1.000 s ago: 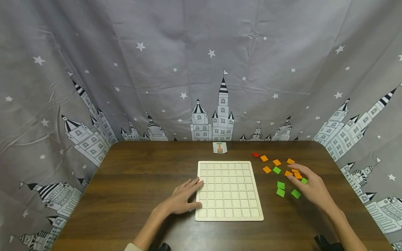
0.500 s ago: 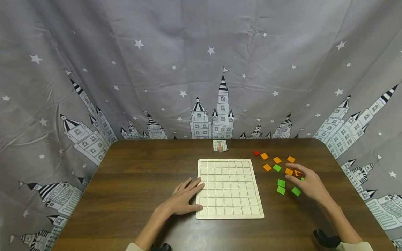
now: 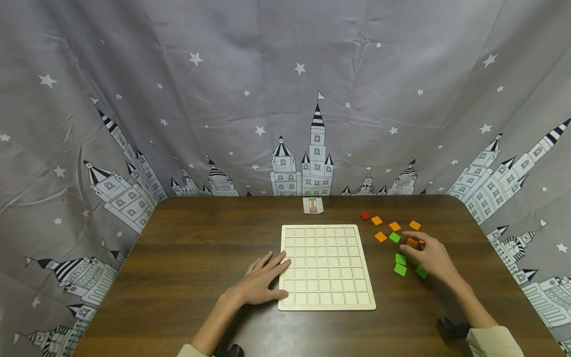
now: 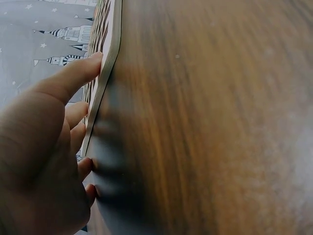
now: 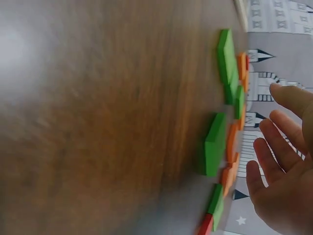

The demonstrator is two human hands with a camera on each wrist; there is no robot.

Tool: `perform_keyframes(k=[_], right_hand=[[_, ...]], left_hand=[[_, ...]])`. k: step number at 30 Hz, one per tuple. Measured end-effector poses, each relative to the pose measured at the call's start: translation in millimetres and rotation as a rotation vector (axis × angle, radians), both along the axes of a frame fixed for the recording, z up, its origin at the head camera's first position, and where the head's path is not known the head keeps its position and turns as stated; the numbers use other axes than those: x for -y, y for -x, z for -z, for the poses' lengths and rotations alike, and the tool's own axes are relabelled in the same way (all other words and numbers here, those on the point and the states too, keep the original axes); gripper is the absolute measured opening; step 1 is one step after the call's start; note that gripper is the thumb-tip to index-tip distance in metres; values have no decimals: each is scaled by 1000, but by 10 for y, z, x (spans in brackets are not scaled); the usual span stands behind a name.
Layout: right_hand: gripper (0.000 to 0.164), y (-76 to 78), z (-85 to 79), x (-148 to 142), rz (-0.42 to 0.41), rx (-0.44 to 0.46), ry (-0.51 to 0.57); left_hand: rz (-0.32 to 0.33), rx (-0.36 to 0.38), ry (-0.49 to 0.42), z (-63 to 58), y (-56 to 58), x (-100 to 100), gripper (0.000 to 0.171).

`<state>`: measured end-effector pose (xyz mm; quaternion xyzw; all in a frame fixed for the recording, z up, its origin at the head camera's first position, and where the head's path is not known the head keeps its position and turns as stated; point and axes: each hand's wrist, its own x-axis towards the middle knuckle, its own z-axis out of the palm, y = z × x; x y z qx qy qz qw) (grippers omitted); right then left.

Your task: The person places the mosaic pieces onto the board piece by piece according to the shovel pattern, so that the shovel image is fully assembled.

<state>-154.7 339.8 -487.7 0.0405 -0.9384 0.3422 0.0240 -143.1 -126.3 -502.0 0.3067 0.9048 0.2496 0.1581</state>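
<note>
A pale gridded board (image 3: 327,267) lies on the brown table. My left hand (image 3: 258,283) rests at its left edge with fingers spread and thumb touching the rim. In the left wrist view that hand (image 4: 41,152) meets the board's edge (image 4: 103,78). My right hand (image 3: 431,255) hovers over the orange tiles (image 3: 411,242), partly covering them. Its fingers are loosely bent, with nothing between them. In the right wrist view the hand (image 5: 283,161) is apart from the green tile (image 5: 215,142) and the tiles around it.
Loose green tiles (image 3: 400,269), more orange tiles and a red tile (image 3: 365,216) lie right of the board. A small card with a printed grid picture (image 3: 313,206) is behind the board. A grey castle-patterned curtain (image 3: 223,99) hangs along the table's far edge.
My right hand has shifted a little to the left over the orange tiles, and its thumb and fingers are closer together. My left hand stays on the board's edge.
</note>
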Motion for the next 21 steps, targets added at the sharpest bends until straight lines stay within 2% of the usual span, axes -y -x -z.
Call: perform_keyframes(k=[9,16,21], right_hand=[[39,201,79,29,-25,-66,-93],[38,274,139,48,-14,-48,-115],[34,319,167,33,-26,-66,-132]], left_hand=[[10,19,15,-23,12,19,79],[10,12,24,-29,16,21,79],[9,-1,34,-35,11,16,79]])
